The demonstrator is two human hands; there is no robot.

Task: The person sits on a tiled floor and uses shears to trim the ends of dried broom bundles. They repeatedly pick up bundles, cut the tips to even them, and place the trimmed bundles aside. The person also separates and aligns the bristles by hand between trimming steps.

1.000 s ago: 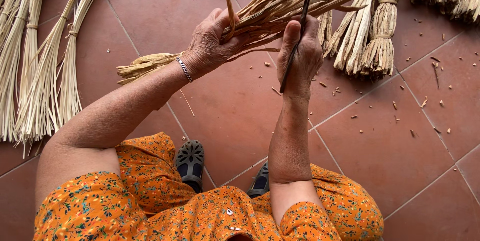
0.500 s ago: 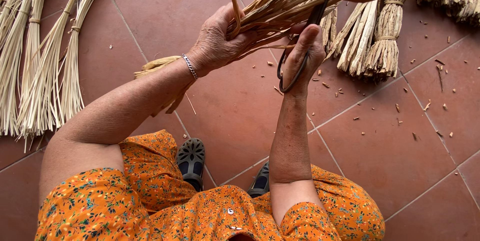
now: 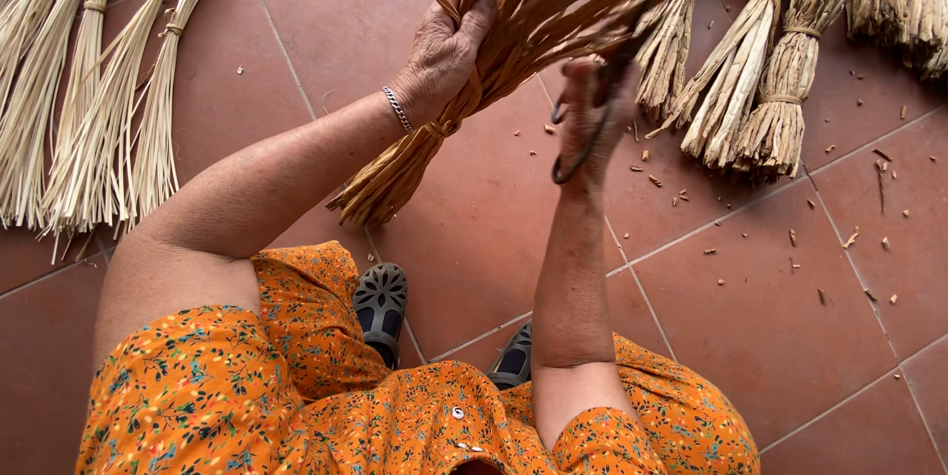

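Head view, held thing: a tan bundle of dried straw-like reeds, tied with a strand near its lower third, is gripped above the red-brown tiled floor, its butt end slanted down toward the body and its loose tips fanned toward the top edge.
Head view, left hand: the arm is stretched forward and up, elbow bent, a thin silver bracelet on the wrist; the fingers are wrapped tightly round the bundle just above the tie, the thumb laid across the stalks.
Head view, right hand: the forearm is raised almost upright; the fingers are closed through the loops of dark metal scissors, whose blades are hidden among the stalks, so it cannot be told how far they are parted.
Head view, risk to the hand: the blades are judged to lie near the left thumb and fingers, so a cut made unseen could nick them.
Head view, risk to the bundle: the tie looks loose, so stalks could slip out or be trimmed unevenly if the grip is eased.
Head view, risk underfoot: snipped chips are scattered on the tiles near the dark perforated shoes, where more could be dropped.
Head view, surroundings: pale tied sheaves are laid at the left and darker tied bunches at the upper right, both well apart from the hands.
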